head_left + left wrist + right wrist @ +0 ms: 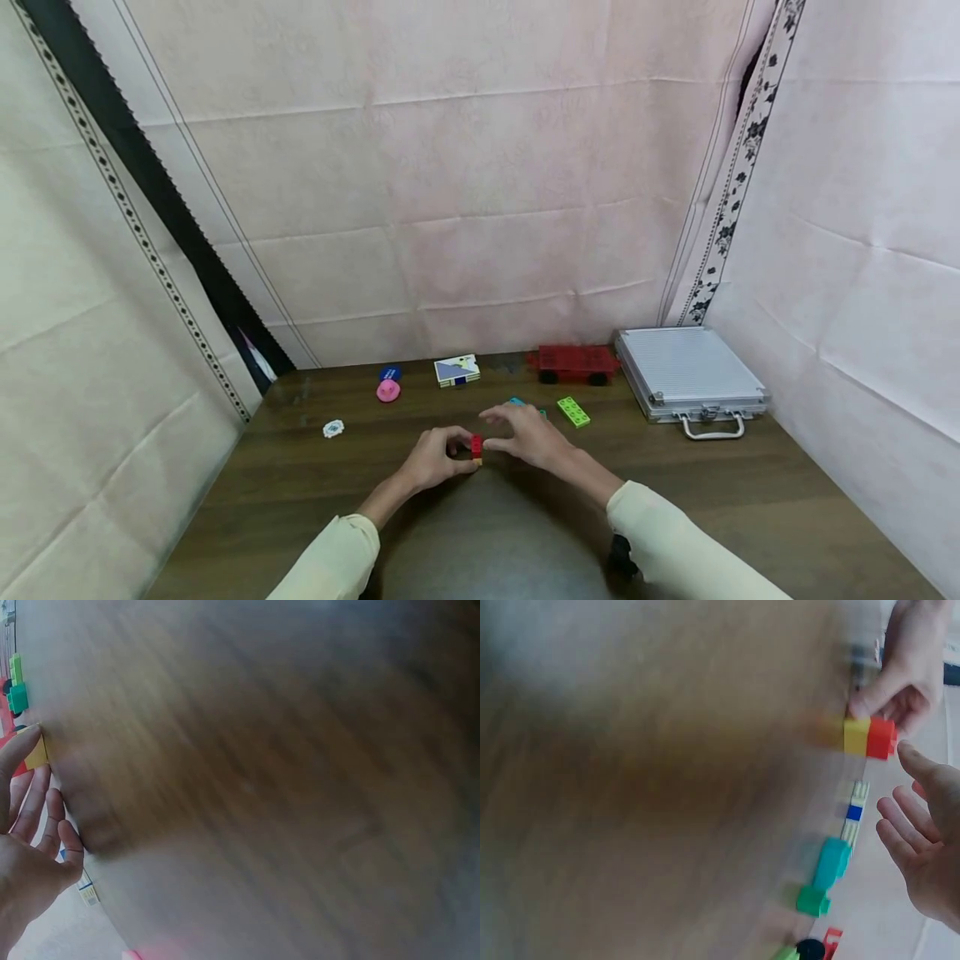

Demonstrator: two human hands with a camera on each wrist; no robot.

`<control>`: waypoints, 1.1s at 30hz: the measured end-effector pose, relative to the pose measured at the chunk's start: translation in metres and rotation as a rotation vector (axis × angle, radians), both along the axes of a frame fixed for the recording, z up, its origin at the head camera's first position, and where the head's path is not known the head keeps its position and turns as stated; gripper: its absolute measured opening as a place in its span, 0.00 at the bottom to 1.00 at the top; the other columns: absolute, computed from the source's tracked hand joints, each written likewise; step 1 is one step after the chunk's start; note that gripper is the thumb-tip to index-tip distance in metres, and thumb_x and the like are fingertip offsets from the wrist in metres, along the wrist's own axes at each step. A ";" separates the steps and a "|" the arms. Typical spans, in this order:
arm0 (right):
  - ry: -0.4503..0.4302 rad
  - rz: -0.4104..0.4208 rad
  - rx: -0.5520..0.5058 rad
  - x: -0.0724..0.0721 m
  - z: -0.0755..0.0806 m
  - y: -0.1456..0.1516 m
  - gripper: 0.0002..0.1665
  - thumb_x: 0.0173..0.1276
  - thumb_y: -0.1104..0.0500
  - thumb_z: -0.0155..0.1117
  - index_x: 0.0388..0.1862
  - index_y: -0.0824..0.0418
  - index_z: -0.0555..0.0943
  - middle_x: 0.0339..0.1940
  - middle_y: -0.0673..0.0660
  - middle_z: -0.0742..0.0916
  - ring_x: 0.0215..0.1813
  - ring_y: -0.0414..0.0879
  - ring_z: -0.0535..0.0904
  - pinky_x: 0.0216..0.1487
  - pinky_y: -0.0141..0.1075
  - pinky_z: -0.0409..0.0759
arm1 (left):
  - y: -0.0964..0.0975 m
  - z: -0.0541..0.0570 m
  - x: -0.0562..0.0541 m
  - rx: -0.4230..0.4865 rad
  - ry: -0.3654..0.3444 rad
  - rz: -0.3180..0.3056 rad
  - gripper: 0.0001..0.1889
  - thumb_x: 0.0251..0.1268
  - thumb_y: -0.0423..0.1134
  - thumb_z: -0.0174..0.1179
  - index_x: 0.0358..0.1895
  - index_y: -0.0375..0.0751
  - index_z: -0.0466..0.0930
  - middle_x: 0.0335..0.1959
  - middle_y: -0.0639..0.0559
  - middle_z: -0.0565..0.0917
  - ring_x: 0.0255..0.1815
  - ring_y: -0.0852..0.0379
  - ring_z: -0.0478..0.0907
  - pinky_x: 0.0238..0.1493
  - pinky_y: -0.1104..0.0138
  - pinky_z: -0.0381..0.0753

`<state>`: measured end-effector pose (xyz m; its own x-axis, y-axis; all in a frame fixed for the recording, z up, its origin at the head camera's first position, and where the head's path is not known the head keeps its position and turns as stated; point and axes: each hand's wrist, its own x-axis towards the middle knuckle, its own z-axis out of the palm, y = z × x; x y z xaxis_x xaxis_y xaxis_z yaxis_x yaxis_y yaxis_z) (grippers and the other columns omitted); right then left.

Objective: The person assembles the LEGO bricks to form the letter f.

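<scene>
A red toy brick (476, 445) stands on top of a yellow brick (856, 736) on the brown table. My left hand (437, 458) pinches this small stack from its left side, thumb on the near side at the yellow brick. Just right of the stack is my right hand (529, 435), holding nothing, its thumb tip close to the red brick and its fingers spread and gently curved. In the right wrist view its palm and fingers (902, 825) show apart from the stack. Beyond that hand lie a teal brick (832, 862) and a green brick (812, 901), partly hidden in the head view.
A lime brick (573, 412) lies right of my right hand. Behind stand a red wheeled toy (577, 362) and a small patterned box (457, 370). A silver case (692, 367) sits at the right. Pink (387, 390), blue (389, 372) and white (333, 428) pieces lie left.
</scene>
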<state>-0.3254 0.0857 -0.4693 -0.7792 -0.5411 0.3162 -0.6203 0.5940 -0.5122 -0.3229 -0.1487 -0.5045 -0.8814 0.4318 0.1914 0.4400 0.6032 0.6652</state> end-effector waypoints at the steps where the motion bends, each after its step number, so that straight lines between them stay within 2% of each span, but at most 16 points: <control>1: 0.001 -0.007 -0.017 -0.002 0.002 0.004 0.27 0.68 0.54 0.76 0.63 0.60 0.83 0.54 0.58 0.89 0.55 0.51 0.86 0.53 0.44 0.84 | 0.000 0.000 0.000 0.002 0.003 -0.002 0.17 0.58 0.41 0.79 0.50 0.43 0.87 0.41 0.55 0.88 0.38 0.56 0.78 0.40 0.66 0.78; 7: 0.004 -0.071 -0.104 -0.014 0.009 0.033 0.24 0.67 0.58 0.77 0.60 0.62 0.84 0.54 0.63 0.88 0.55 0.58 0.86 0.54 0.52 0.84 | -0.002 0.001 0.002 -0.014 -0.022 0.009 0.19 0.59 0.41 0.78 0.52 0.42 0.86 0.42 0.55 0.87 0.39 0.56 0.78 0.42 0.65 0.78; 13: 0.111 -0.190 -0.046 -0.025 0.010 0.071 0.23 0.65 0.60 0.78 0.58 0.62 0.85 0.54 0.61 0.88 0.52 0.56 0.86 0.51 0.48 0.85 | -0.001 0.007 0.003 -0.005 -0.049 -0.003 0.21 0.60 0.41 0.78 0.54 0.41 0.85 0.43 0.53 0.86 0.42 0.53 0.77 0.44 0.64 0.78; 20: 0.157 -0.278 -0.009 -0.033 -0.002 0.110 0.24 0.64 0.59 0.79 0.58 0.65 0.85 0.53 0.64 0.87 0.52 0.59 0.85 0.48 0.52 0.84 | 0.000 0.015 0.002 0.004 -0.060 -0.026 0.21 0.62 0.43 0.76 0.55 0.42 0.84 0.45 0.53 0.86 0.44 0.53 0.77 0.45 0.64 0.78; 23: 0.137 -0.307 0.011 -0.033 -0.010 0.121 0.27 0.64 0.58 0.80 0.59 0.68 0.84 0.54 0.66 0.86 0.54 0.62 0.83 0.50 0.55 0.82 | 0.003 0.016 0.002 0.005 -0.066 -0.024 0.22 0.62 0.43 0.76 0.57 0.42 0.84 0.45 0.53 0.86 0.44 0.52 0.78 0.45 0.64 0.79; 28: 0.049 -0.318 0.057 -0.032 -0.020 0.129 0.33 0.66 0.53 0.78 0.63 0.71 0.81 0.58 0.68 0.86 0.59 0.63 0.82 0.55 0.56 0.81 | 0.007 0.016 0.004 0.010 -0.085 -0.025 0.21 0.63 0.41 0.75 0.58 0.39 0.84 0.43 0.53 0.85 0.42 0.52 0.78 0.43 0.65 0.79; 33: 0.009 -0.328 0.104 -0.035 -0.027 0.128 0.35 0.68 0.49 0.76 0.65 0.71 0.80 0.58 0.68 0.86 0.52 0.57 0.84 0.47 0.51 0.82 | 0.008 0.015 0.004 0.008 -0.090 -0.018 0.20 0.63 0.39 0.75 0.56 0.40 0.85 0.42 0.53 0.86 0.41 0.54 0.78 0.40 0.66 0.80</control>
